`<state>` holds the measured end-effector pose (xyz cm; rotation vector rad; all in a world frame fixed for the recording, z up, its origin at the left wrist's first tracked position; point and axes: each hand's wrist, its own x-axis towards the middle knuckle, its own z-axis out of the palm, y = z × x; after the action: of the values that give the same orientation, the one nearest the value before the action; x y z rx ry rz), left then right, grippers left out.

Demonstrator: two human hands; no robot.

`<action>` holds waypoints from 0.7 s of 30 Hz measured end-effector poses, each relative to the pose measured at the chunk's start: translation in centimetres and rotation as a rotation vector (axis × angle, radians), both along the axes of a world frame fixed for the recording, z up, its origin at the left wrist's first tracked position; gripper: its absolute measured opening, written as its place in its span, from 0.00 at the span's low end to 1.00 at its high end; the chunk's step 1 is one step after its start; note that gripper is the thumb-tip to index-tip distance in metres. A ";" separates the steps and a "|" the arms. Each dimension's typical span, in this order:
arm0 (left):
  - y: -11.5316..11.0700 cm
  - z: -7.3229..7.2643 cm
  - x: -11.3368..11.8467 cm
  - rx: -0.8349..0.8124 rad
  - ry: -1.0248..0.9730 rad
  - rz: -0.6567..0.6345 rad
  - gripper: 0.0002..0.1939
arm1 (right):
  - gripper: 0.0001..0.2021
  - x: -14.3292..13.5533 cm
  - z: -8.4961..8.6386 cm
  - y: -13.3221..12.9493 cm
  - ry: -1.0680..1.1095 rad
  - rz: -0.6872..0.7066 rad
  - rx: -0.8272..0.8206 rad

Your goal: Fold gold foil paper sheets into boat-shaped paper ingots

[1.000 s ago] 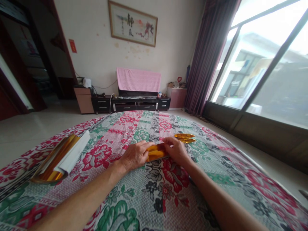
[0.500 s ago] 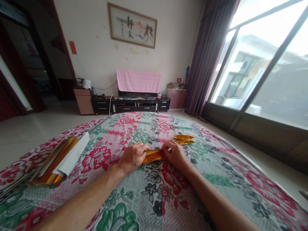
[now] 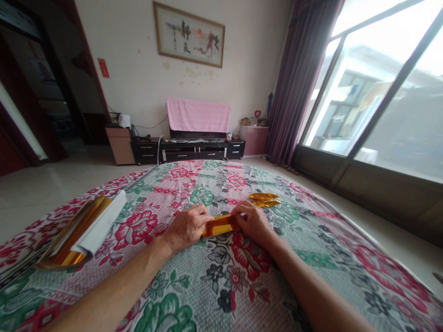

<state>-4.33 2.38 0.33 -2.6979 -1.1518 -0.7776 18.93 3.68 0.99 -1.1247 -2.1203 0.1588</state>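
Observation:
A shiny gold foil paper [image 3: 221, 225], folded into a narrow strip shape, lies low over the cloth between my two hands. My left hand [image 3: 189, 224] pinches its left end with thumb and fingers. At the other end, my right hand [image 3: 252, 222] grips the foil, its fingertips curled over the edge. Just beyond the right hand rest two pointed, boat-like gold foil pieces [image 3: 266, 203], side by side. Off to the left sits a stack of gold foil sheets [image 3: 74, 235] with a white folded paper [image 3: 100, 226] along its right side.
The round table wears a flowered cloth [image 3: 180, 276] in red, green and grey. Past its far edge stands a low black TV cabinet [image 3: 194, 152], with a pink cloth [image 3: 199, 115] over the screen. A large window [image 3: 380, 101] and purple curtain [image 3: 290, 83] are on the right.
My left hand has shifted slightly left and down along the foil strip, and more of the strip's flat face shows. The right hand stays nearly in place.

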 end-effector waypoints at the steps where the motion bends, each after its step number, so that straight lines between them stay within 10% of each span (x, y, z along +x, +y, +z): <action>1: 0.0 0.0 -0.1 -0.005 0.002 -0.010 0.15 | 0.10 0.0 0.0 0.0 -0.008 -0.003 0.000; 21: 0.0 0.3 -0.1 -0.041 0.027 -0.076 0.17 | 0.13 0.0 -0.5 0.2 0.003 0.028 0.010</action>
<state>-4.46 2.37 0.68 -2.7913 -1.0764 -0.7336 18.88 3.87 0.52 -1.0889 -2.1328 0.1625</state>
